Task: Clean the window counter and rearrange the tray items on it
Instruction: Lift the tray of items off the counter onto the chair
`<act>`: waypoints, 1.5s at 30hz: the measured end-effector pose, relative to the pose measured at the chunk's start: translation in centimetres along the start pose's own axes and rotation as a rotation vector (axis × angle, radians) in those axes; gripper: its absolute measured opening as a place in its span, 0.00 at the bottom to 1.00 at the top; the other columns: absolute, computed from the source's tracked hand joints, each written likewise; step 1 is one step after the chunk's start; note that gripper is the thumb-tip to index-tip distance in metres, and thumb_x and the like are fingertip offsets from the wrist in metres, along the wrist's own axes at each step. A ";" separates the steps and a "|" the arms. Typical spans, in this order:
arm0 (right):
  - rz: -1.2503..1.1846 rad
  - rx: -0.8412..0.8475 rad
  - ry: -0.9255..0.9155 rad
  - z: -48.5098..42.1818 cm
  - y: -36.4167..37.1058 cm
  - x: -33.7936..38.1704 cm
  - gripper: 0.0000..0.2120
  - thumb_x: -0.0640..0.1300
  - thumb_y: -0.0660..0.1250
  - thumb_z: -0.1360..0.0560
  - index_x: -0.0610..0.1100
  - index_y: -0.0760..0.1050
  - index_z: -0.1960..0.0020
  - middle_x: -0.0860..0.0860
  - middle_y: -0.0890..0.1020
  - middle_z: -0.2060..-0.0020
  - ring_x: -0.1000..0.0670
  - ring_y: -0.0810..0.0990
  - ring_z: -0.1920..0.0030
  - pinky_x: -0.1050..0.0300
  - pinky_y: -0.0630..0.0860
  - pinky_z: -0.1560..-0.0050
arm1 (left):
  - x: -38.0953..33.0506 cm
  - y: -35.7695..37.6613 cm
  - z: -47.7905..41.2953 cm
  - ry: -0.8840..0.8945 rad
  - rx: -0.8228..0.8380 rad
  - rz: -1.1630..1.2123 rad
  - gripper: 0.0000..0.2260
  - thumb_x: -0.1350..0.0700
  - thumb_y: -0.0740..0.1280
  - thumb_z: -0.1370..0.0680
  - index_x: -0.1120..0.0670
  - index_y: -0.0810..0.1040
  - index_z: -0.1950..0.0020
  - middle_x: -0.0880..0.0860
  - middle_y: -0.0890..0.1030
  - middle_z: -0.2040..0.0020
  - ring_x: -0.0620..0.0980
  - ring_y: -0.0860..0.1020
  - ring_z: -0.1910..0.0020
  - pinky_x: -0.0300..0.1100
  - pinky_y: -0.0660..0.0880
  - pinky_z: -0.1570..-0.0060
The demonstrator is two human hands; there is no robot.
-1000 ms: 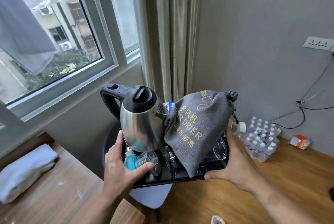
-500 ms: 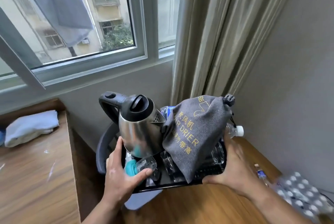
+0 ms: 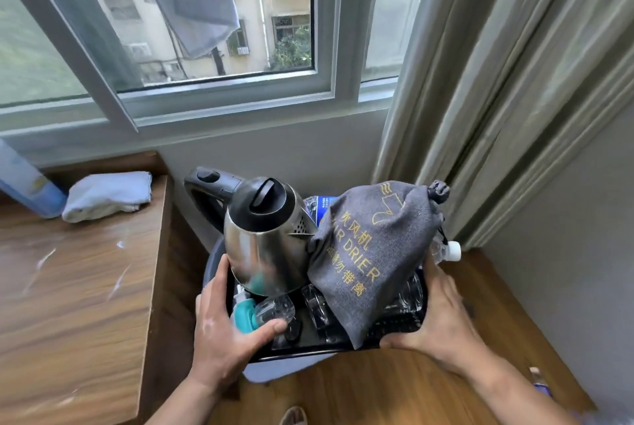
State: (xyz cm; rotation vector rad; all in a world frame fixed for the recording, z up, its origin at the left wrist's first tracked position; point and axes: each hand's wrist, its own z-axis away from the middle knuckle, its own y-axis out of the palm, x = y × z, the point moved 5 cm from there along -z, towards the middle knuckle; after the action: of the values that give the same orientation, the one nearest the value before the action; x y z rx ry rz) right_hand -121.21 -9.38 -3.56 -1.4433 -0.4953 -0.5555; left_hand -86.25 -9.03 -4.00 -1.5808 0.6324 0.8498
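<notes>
Left hand (image 3: 226, 332) and right hand (image 3: 442, 318) clutch the tray (image 3: 308, 344) above a chair (image 3: 274, 369), counter (image 3: 79, 287) alongside.

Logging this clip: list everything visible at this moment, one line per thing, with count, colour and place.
tray: 1, black, held by both hands over the floor
kettle: 1, steel with black lid and handle, tray's left side
hair drier bag: 1, grey with yellow lettering, tray's right side
glasses: several, clear, on tray, partly hidden
bottle: 1, clear with white cap, behind the bag
cloth: 1, white, folded, far end of counter
counter: 1, brown wood, left, under the window
curtain: 1, beige, right of window
left hand: gripping tray's left edge
right hand: gripping tray's right edge
</notes>
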 end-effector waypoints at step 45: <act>-0.051 0.267 -0.145 -10.3 33.7 -26.6 0.77 0.72 0.78 0.56 0.62 0.35 0.21 0.55 0.65 0.32 0.52 0.63 0.37 0.53 0.65 0.34 | 34.9 27.0 4.5 -0.212 -0.175 -0.079 0.61 0.30 0.75 0.45 0.51 0.57 0.17 0.46 0.67 0.30 0.56 0.68 0.25 0.51 0.63 0.25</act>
State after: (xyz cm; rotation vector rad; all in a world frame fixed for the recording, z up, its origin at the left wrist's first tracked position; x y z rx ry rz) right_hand -120.94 -16.67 -47.14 -1.2223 -0.6964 -0.4089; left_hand -87.79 -7.46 -48.35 -1.6334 0.3492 1.0193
